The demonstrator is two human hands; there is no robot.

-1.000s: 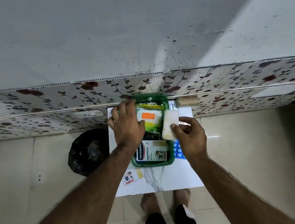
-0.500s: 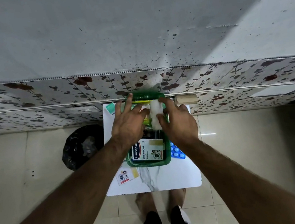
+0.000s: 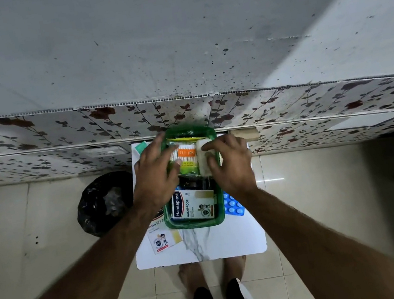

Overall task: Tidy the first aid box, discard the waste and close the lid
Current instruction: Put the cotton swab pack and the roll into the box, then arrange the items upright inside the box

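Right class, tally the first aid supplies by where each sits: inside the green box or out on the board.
Inside the green box: 3 (Hansaplast carton, cotton buds pack, gauze roll)
On the board: 2 (blue blister pack, second Hansaplast carton)
Total: 5

I counted one green box, two plaster packs, one swab pack, one white roll, one blue blister strip, one black bin, and my two hands.

my left hand and right hand reach forward side by side, palms down, fingers spread and curled, both forearms bare and extended.
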